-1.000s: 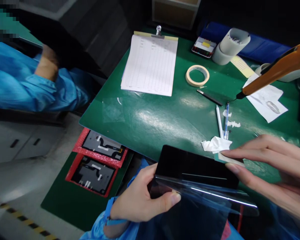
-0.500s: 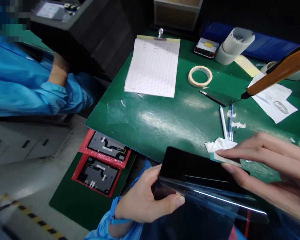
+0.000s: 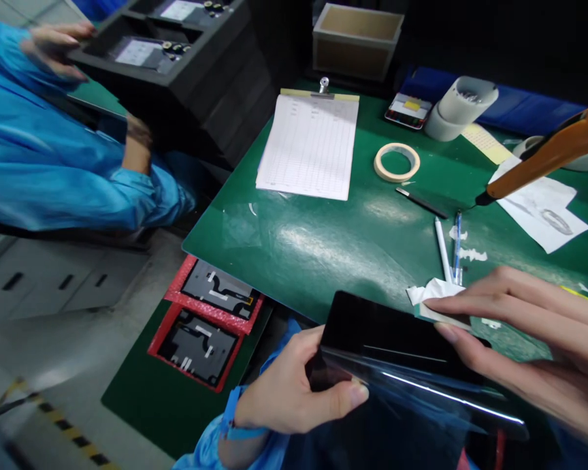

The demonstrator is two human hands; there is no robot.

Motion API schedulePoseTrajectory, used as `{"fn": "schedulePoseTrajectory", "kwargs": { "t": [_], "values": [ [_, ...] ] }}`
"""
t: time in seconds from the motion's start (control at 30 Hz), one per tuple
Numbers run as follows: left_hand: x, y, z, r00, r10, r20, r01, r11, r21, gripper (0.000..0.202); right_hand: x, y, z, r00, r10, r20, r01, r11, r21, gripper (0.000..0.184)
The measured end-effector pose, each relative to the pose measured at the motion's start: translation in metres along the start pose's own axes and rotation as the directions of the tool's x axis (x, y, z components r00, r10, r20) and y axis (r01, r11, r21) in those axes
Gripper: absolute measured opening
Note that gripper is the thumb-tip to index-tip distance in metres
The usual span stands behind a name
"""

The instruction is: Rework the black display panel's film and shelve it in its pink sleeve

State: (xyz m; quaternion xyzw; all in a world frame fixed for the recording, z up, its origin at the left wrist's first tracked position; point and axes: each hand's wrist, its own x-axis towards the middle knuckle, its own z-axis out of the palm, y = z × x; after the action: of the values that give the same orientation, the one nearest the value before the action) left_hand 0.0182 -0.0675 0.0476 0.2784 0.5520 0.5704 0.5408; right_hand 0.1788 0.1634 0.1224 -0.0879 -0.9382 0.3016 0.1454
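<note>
My left hand [image 3: 304,385] grips the left side of a glossy black screen panel [image 3: 377,326], thumb on its front. A clear film [image 3: 421,385] with a bright streak stands partly lifted off the panel's lower part. Between the thumb and fingers of my right hand [image 3: 524,333] is a small flat block [image 3: 443,315], pale with a greenish edge, at the panel's upper edge; I cannot tell whether it touches. Crumpled white tissue [image 3: 434,288] lies just behind the block. A white pen [image 3: 442,251] and a blue pen [image 3: 457,241] lie beyond it on the green mat.
A clipboard with paper [image 3: 308,147], a tape roll [image 3: 376,163], a black tweezer-like tool [image 3: 421,203] and an orange tool [image 3: 543,156] are around. Screen parts in red bubble wrap [image 3: 215,316] lie at lower left. A co-worker's sleeve [image 3: 53,176] is beside black foam trays [image 3: 176,85].
The view has shifted, so the bench sits slightly lower and further right. A co-worker's hand now shows at the foam tray. My two hands keep their holds.
</note>
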Motion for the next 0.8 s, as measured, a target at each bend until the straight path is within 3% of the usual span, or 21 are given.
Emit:
{"fn": "schedulePoseTrajectory", "kwargs": {
  "t": [0.27,0.5,0.8],
  "values": [
    [-0.001,-0.002,0.002,1.0,0.001,0.014,-0.001,1.0,-0.028,0.024,0.013,-0.005,0.009,0.999,-0.039,0.006,0.039,0.999,0.025,0.014],
    [-0.001,-0.001,-0.001,1.0,0.007,0.023,-0.007,1.0,0.015,0.024,0.003,-0.001,0.005,1.0,-0.01,-0.003,0.01,1.0,0.003,0.018],
    [-0.001,0.001,-0.002,0.999,0.026,0.028,-0.027,0.999,0.039,0.023,0.011,-0.009,0.01,1.0,-0.028,0.004,0.028,1.0,-0.002,0.014]
  ]
}}
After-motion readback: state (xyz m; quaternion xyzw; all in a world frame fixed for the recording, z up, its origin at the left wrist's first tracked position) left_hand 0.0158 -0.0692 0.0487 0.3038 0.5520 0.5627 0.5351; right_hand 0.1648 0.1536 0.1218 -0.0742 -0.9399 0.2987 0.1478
